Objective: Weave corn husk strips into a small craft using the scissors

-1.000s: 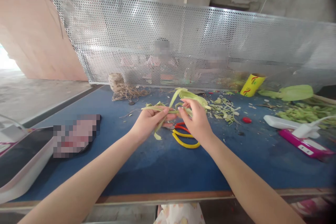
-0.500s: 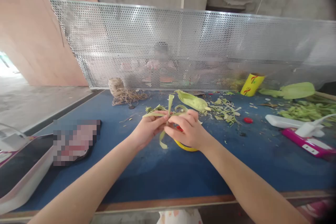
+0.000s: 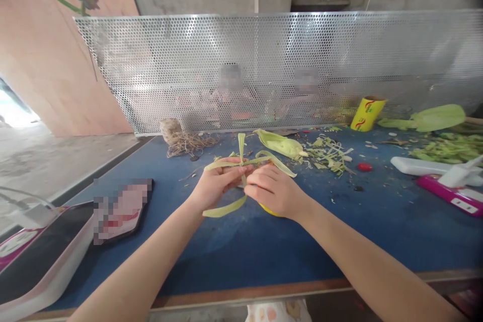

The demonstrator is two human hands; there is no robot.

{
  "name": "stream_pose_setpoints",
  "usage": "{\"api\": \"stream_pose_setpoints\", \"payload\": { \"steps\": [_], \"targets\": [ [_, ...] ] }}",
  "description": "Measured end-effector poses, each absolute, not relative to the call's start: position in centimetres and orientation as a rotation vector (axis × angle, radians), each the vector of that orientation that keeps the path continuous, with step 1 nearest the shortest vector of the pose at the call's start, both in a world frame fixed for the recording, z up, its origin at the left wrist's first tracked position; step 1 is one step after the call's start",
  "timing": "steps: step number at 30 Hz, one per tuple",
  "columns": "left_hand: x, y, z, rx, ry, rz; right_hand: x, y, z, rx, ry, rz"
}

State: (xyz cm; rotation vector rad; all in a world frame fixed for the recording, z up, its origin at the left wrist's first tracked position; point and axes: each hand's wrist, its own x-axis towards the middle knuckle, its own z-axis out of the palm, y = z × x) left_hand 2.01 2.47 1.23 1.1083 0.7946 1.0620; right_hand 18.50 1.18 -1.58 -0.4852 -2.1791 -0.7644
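Note:
Several pale green corn husk strips (image 3: pixel 231 207) cross at one point between my hands, their ends splaying upward, left, right and down. My left hand (image 3: pixel 217 183) pinches the crossing from the left, with thumb and fingers together. Fingers curled, my right hand (image 3: pixel 277 190) closes on the strips from the right; its fingertips are partly hidden. Under the right hand a yellow curved object (image 3: pixel 269 210) shows only its edge. Just behind the hands lies a larger husk piece (image 3: pixel 282 146), with shredded husk (image 3: pixel 330 155) beside it.
A twine bundle (image 3: pixel 190 143) lies at the back left, a phone (image 3: pixel 126 209) and a dark-topped tray (image 3: pixel 49 256) at left. To the right are a yellow tube (image 3: pixel 368 114), a red cap (image 3: pixel 364 167) and a magenta power strip (image 3: pixel 451 195). A perforated metal screen (image 3: pixel 256 50) borders the back.
The strip ends have spread out: the lower one now points left, and the right one reaches past my right hand. My right hand has turned, fingers curled lower. The camera view has shifted slightly.

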Motion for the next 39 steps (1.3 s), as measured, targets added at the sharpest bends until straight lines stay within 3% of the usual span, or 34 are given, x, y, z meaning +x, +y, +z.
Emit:
{"api": "stream_pose_setpoints", "payload": {
  "steps": [14, 28, 31, 36, 39],
  "targets": [
    [2.4, 2.4, 0.5, 1.252, 0.808, 1.111, 17.7, 1.6, -1.4, -0.922, -1.535, 0.395],
    [2.7, 2.2, 0.7, 1.397, 0.979, 1.11, 17.9, 2.5, -1.9, -1.102, -1.422, 0.893],
    [2.5, 2.5, 0.7, 1.326, 0.989, 1.125, 18.5, 2.6, -1.8, -1.191, -1.614, 0.711],
    [2.1, 3.0, 0.6, 1.203, 0.965, 1.094, 19.8, 2.2, -0.7, -1.061, -2.042, -0.267],
    [1.9, 3.0, 0.6, 1.191, 0.954, 1.043, 20.2, 2.0, -0.2, -0.857, -2.197, -0.621]
  ]
}}
